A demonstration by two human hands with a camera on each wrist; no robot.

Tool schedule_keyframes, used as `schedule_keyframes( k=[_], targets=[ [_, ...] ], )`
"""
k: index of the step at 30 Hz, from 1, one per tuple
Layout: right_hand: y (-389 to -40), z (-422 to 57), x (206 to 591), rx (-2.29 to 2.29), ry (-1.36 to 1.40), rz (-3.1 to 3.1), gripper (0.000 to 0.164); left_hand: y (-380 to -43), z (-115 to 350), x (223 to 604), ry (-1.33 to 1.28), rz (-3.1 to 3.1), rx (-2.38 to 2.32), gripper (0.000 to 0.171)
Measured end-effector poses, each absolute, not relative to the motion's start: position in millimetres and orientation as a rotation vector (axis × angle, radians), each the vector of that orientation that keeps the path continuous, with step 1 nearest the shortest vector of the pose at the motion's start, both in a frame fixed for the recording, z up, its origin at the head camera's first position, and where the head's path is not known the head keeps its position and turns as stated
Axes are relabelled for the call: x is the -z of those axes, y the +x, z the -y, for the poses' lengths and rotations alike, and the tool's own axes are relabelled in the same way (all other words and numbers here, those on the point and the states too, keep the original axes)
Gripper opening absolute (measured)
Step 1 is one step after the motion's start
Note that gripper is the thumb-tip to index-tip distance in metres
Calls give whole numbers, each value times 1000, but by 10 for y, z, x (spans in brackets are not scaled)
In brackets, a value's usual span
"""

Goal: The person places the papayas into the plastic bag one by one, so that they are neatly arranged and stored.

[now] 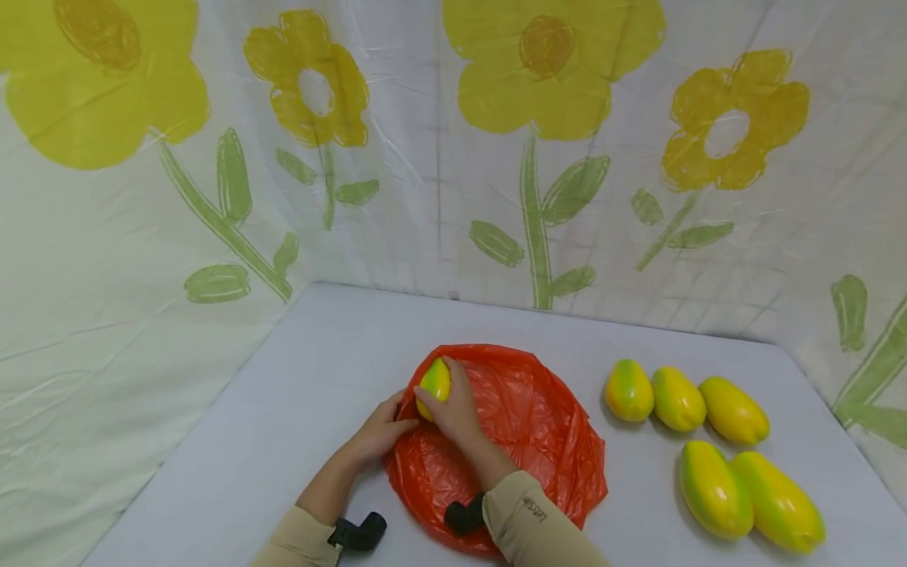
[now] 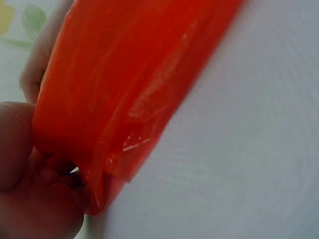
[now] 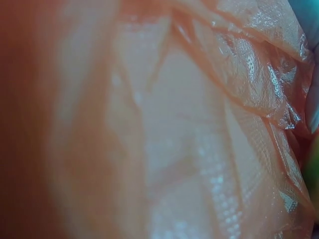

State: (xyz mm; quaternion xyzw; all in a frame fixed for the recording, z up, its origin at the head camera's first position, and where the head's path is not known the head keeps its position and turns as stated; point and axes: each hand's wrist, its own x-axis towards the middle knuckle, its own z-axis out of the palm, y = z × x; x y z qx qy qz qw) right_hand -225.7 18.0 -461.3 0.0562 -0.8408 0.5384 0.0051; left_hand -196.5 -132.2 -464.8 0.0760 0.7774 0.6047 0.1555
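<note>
A red plastic bag (image 1: 524,409) lies spread wide on the table, its mouth facing up. Inside its left part, my right hand (image 1: 457,405) grips a yellow-green papaya (image 1: 438,380) from the right side. My left hand (image 1: 383,431) holds the bag's left edge, close beside that papaya. In the left wrist view, the thumb (image 2: 15,144) and fingers have the red film (image 2: 114,74) between them. Crumpled bag plastic (image 3: 189,124) fills most of the right wrist view, with a sliver of the papaya (image 3: 312,172) and a finger at the right border.
To the right of the bag, three papayas (image 1: 678,399) stand in a row at the back. Two larger-looking papayas (image 1: 717,490) lie together in front of them. A white table (image 1: 298,378) bears everything, and a flower-printed curtain (image 1: 397,189) hangs behind it.
</note>
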Motion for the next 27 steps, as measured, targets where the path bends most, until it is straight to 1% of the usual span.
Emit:
schedule_keyframes(
  k=[8, 17, 27],
  targets=[
    [-2269, -196, 4610, -1701, 163, 2653, 75, -1975, 1322, 4657, 248, -2238, -1720, 54],
    [-2254, -213, 4537, -1718, 72, 2659, 85, -1995, 1320, 4704, 224, -2265, -1697, 55],
    [-2244, -334, 4379, -1725, 56, 2592, 84, -1974, 1350, 4700, 229, -2242, -1724, 53]
  ],
)
